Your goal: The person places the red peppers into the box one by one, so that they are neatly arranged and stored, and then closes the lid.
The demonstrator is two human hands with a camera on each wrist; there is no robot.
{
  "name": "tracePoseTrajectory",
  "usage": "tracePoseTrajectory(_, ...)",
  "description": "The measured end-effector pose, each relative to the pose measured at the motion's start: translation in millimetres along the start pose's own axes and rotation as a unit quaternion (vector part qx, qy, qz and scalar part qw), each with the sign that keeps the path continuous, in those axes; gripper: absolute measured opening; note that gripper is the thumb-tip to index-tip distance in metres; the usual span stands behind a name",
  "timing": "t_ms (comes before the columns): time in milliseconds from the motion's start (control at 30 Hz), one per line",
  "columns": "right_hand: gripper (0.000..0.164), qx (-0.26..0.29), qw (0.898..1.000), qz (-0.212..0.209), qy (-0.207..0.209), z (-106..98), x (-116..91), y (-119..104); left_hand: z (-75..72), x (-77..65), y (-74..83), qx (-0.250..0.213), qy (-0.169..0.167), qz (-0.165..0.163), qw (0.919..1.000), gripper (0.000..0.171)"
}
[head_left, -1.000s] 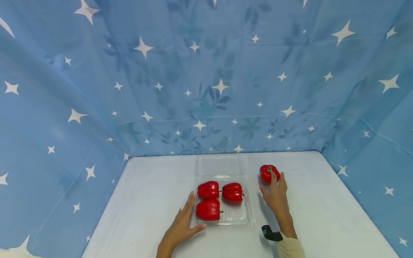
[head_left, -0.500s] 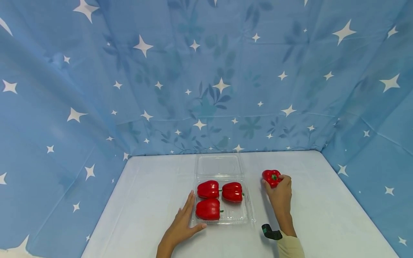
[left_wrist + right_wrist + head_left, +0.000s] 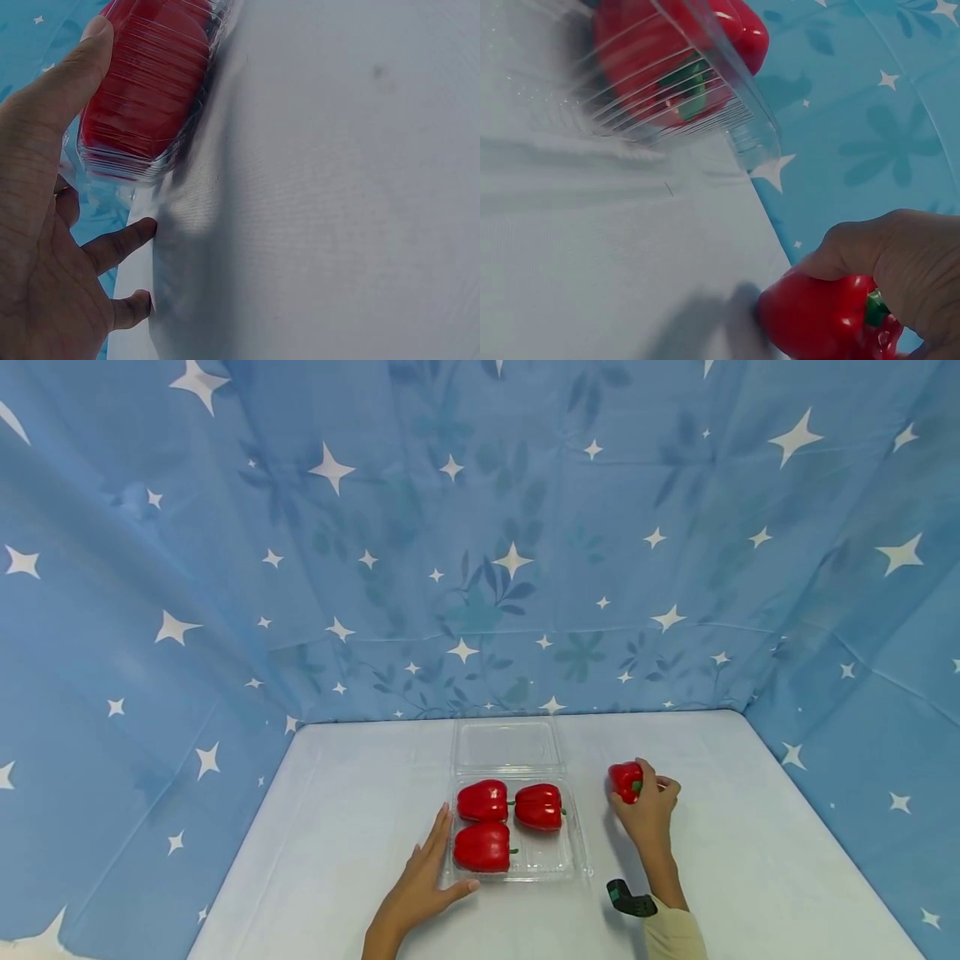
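A clear plastic clamshell box [image 3: 551, 858] lies with its lid folded back, holding three red bell peppers, one of them the front-left pepper [image 3: 482, 847]. My left hand [image 3: 420, 887] rests at the box's left side, fingers straight and thumb along its front corner. In the left wrist view, the thumb overlaps the box wall [image 3: 142, 105] and two fingertips meet the white cloth. To the right of the box, my right hand [image 3: 648, 806] grips another red bell pepper [image 3: 624, 781] between thumb and fingers. The right wrist view shows that pepper [image 3: 817, 315] with its green stem turned toward the palm.
The box's transparent lid [image 3: 508, 743] lies flat behind the base. White cloth covers the table [image 3: 360, 793]. A blue star-patterned curtain [image 3: 480, 568] rises at the back and both sides. A black strap device [image 3: 630, 899] sits at the right wrist.
My right hand has closed its fingers round the bell pepper. The pepper has turned, its stem now facing the hand, and shifted slightly toward me. The left hand and box stay put.
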State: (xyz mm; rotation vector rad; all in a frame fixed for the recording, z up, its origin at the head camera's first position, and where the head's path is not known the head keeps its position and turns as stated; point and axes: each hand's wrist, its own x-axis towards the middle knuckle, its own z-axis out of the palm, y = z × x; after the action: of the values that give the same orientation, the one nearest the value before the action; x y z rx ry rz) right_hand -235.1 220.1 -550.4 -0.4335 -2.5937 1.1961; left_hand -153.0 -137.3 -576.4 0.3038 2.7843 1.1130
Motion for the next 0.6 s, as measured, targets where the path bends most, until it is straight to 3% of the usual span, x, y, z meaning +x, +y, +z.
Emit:
tracePoseTrajectory(367, 0.077, 0.033, 0.999, 0.000, 0.035, 4, -1, 10, 0.0, -1.3, 0.7, -0.005, 0.000, 0.010, 0.9999, 0.109)
tracePoseTrajectory(600, 0.076, 0.072, 0.995, -0.024, 0.068, -1, -3, 13, -0.7, -0.4, -0.2, 0.000, 0.000, 0.010, 1.0000, 0.109)
